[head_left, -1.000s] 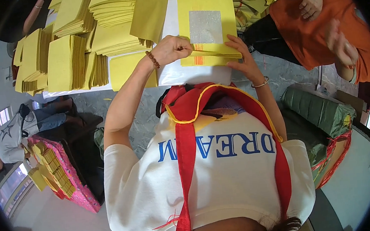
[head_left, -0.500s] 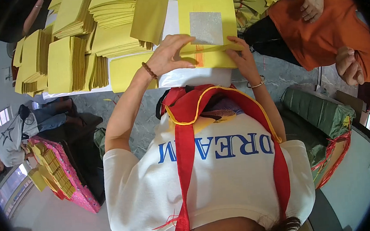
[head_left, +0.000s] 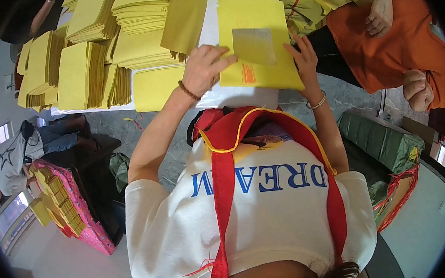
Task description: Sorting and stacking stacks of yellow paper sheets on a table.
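A yellow paper sheet with a silver square and an orange-red mark below it lies in front of me at the table's near edge. My left hand is by its left edge, thumb and forefinger apart, the other fingers partly bent. At its right edge my right hand rests with fingers spread, nothing gripped in them. The sheet's lower right corner curves a little near that hand. Left of my left wrist lies another flat yellow sheet.
Stacks of yellow paper crowd the left of the white-covered table. At the far right lie yellow bundles with red ties. A person in orange is beside the table's right end. A green-wrapped bale stands right behind.
The raised fold near the sheet's lower part has come down, so its near part now lies flatter. My hands have moved apart to the sheet's two sides.
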Tool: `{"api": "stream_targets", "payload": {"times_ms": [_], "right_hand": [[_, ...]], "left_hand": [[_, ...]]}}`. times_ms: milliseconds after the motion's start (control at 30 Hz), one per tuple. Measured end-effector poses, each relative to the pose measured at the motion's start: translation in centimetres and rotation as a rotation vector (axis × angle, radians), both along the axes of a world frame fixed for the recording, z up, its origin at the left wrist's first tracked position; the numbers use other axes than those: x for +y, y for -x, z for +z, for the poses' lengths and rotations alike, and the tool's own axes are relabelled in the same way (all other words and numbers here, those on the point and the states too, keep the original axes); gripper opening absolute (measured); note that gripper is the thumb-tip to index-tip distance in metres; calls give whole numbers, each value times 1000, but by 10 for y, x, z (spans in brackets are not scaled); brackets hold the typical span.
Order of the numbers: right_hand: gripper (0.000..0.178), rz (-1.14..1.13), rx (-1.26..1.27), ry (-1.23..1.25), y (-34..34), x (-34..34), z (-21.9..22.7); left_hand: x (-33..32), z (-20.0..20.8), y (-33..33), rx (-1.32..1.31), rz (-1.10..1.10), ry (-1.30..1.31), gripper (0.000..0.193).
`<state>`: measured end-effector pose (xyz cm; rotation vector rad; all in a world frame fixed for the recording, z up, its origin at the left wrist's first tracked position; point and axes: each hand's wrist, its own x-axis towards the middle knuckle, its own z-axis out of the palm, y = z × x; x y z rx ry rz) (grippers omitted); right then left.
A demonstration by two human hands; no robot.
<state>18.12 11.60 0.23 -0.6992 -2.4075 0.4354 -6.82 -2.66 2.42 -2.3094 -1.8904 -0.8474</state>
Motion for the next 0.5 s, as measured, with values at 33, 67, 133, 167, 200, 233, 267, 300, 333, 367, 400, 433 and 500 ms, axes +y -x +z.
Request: {"api": "stream_targets", "payload": {"times_ms": [33, 67, 133, 167, 200, 233, 267, 300, 333, 367, 400, 433, 500], "right_hand": [[37, 37, -46, -72, -3, 1, -1], [37, 37, -47, -72, -7, 0, 0], [34, 253, -188, -119, -13, -10, 9], [34, 258, -187, -118, -14, -14, 11], [31, 281, -191, 62, -16, -19, 12], [28, 303, -194, 243, -16, -21, 12], [28, 302, -194, 242, -16, -19, 7], [27, 288, -155, 325, -14, -17, 1], [27, 272, -115, 408, -13, -16, -2], [27, 273, -116, 407, -13, -18, -4], [28, 130, -72, 675, -9, -23, 0], [29, -15, -23, 938, -3, -27, 4], [29, -72, 186, 986, 13, -35, 9]], "left_hand": [[-5, 4, -1, 31, -52, -54, 31], [-10, 7, -3, 61, -104, -107, 31], [-23, 2, -6, -13, -125, -66, 30], [-30, -1, -9, -88, -150, -27, 29], [-33, -1, -13, -188, -136, 16, 26], [-35, -6, -14, -188, -137, 16, 26], [-37, -12, -15, -294, -67, 83, 25], [-37, -9, -16, -401, 6, 150, 24], [-29, -8, -19, -449, 44, 63, 20], [-24, -6, -20, -450, 45, 62, 20], [-16, 2, -21, -530, 203, 235, 21], [-10, 7, -22, -604, 365, 408, 26], [2, -11, -20, -726, 384, 381, 34]]}}
